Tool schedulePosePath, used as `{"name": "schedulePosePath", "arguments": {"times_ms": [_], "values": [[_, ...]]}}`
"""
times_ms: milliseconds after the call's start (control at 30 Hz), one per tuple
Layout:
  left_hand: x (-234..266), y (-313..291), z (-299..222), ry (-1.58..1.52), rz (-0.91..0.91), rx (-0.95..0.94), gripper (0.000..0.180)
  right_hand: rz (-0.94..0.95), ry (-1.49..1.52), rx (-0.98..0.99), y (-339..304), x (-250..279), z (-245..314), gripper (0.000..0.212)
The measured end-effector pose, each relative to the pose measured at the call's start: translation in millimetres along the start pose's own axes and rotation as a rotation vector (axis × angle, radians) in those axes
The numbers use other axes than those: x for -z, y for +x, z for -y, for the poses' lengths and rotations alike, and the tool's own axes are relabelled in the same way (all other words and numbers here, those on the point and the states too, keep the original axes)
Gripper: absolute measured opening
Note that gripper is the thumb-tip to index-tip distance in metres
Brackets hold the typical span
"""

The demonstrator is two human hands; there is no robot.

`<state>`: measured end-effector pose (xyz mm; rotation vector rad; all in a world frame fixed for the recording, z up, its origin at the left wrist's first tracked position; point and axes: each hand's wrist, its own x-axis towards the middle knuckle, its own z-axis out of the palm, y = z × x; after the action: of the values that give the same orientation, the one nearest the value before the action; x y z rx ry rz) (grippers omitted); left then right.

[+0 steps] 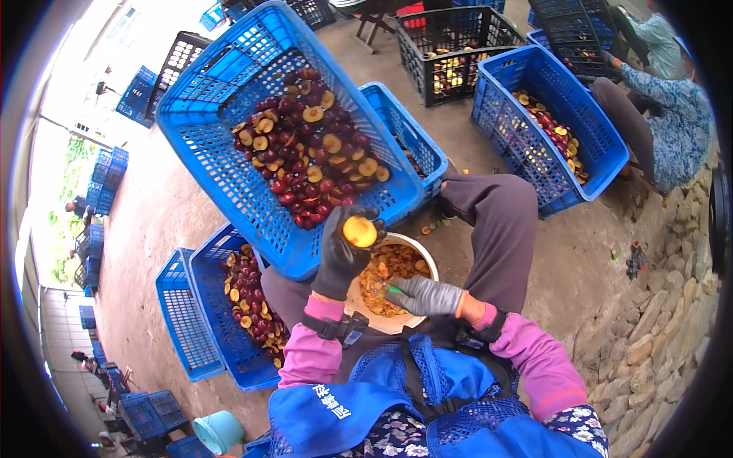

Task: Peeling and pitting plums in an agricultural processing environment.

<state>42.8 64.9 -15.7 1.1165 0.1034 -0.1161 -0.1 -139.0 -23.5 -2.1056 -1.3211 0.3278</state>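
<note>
My left hand [334, 256], in a black glove, grips a halved plum [359, 231] with its yellow cut face showing. My right hand [432, 296], in a grey glove, is closed around a tool with a green handle [394, 289]; its working end is too small to make out. Beneath both hands, between my knees, stands a white bucket [433, 269] holding orange-brown scraps [388, 263]. Just beyond my left hand, a big blue crate [200, 126] leans tilted toward me, with dark red plums [324, 156], many halved, gathered toward its right side.
Left of my knee sits a blue crate [200, 278] of cut plums. Further right stand another blue crate [504, 133] and a black crate [416, 72], both holding plums. A person in a patterned blue top [676, 141] sits at far right, beside a stone-covered strip [645, 347].
</note>
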Motion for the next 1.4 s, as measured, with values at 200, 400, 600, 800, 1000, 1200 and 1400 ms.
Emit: {"name": "schedulePosePath", "arguments": {"times_ms": [200,400,600,800,1000,1200,1400], "values": [[13,-27,-27,0.255,-0.094,-0.156,0.023,0.152,0.344,-0.347,11,-34,9,0.036],[104,-42,-124,1.685,-0.326,0.081,0.026,-0.113,0.35,-0.336,0,-61,-21,0.035],[77,90,-29,1.433,-0.024,0.098,0.038,0.155,0.357,-0.428,6,-69,-31,0.044],[119,159,89,1.732,0.041,0.357,0.042,0.021,0.418,-0.524,3,-83,-41,0.039],[132,162,97,1.704,0.114,0.179,0.04,0.191,0.503,-0.618,6,-87,-46,0.036],[94,116,13,0.69,0.174,-0.04,0.039,-0.142,0.131,-0.353,-16,-131,-83,0.036],[20,24,1,0.727,0.074,-0.379,0.039,-0.592,0.162,-0.334,30,-4,-14,0.026]]}}
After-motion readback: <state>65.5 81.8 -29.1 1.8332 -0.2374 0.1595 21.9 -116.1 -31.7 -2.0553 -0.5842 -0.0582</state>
